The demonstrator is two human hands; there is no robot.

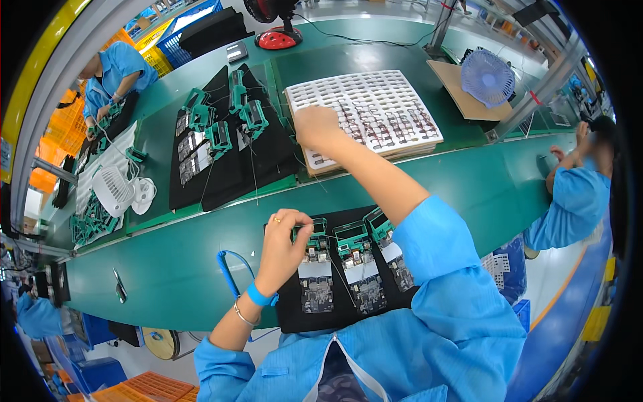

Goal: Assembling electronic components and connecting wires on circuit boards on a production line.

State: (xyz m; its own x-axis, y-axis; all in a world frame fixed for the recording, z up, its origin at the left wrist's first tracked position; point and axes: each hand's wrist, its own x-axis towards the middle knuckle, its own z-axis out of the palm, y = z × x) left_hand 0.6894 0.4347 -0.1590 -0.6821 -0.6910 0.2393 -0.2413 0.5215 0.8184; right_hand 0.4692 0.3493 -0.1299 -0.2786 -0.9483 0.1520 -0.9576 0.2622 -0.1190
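My left hand is curled beside the leftmost green plastic frame, thumb close to the bent fingers. Whatever lies between them is too small to make out. That frame is joined to a circuit board on a black mat. Two more boards lie to its right, one in the middle and one partly behind my right sleeve. My right hand reaches over the left edge of a white tray holding rows of small parts with dark red wires. Its fingertips are hidden beneath the hand.
More green-framed boards lie on a black cloth at the left. A white fan, tweezers, a blue coiled cord and a purple fan are around. Co-workers sit far left and right.
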